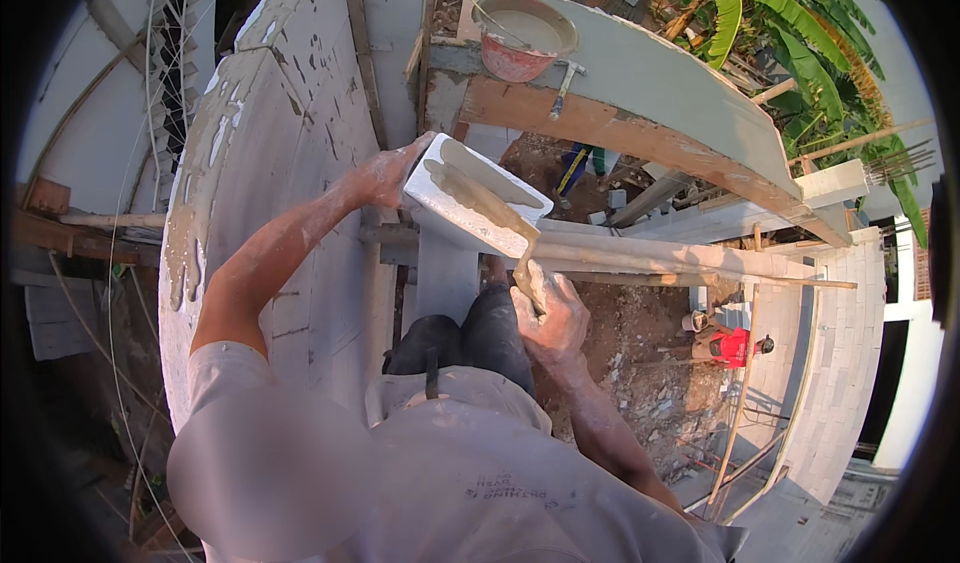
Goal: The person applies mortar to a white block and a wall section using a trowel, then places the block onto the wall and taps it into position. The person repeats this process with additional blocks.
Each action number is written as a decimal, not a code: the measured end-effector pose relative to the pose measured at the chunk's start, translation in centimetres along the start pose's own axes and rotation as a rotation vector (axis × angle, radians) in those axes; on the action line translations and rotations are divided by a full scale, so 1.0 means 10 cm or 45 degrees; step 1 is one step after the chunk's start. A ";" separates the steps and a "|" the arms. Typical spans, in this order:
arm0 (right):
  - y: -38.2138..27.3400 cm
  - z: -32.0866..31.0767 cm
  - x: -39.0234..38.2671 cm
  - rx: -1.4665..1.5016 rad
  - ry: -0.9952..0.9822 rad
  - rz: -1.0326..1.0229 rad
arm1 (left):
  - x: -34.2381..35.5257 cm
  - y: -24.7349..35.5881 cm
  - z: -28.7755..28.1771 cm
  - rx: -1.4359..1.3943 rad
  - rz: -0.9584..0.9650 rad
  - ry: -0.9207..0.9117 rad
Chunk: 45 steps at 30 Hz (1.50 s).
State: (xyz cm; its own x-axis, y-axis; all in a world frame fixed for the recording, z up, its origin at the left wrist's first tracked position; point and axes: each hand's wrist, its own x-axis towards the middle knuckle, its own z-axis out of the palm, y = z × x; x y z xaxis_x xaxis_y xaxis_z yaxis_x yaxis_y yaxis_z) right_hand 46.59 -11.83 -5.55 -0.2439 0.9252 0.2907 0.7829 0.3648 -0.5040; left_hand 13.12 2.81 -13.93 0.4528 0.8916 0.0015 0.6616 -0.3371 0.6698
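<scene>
My left hand [398, 173] grips the left end of a white lightweight concrete block [455, 215], holding it tilted in front of me. Wet grey mortar covers part of the block's upper face. In my right hand [555, 321], fingers are wrapped round the handle of a mortar-coated trowel [487, 201]. Its blade lies along the block's face. Beyond the block, a red bucket [512, 61] of grey mortar with a wire handle stands on a ledge. A hammer [566, 91] rests beside it, hanging over the ledge's edge.
A tall block wall [315, 133] with mortar smears along its top rises at my left. Ahead, a concrete beam [660, 73] curves rightward. Far below lies rubble-strewn ground [630, 363]. A person in red [733, 348] and another person's legs [572, 170] are down there. Banana leaves [800, 53] hang far right.
</scene>
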 end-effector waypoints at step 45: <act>1.69 -0.95 0.73 0.788 -0.340 0.810 | 0.11 -0.15 -0.09 0.049 0.125 -0.078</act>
State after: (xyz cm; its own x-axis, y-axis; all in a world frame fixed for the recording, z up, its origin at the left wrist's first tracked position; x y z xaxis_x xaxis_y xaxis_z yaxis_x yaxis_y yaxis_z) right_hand 63.46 0.07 -4.24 -0.0566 0.9358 -0.3480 0.3881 -0.3005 -0.8713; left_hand 12.04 4.58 -14.27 0.5512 0.8341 0.0195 0.6345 -0.4342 0.6394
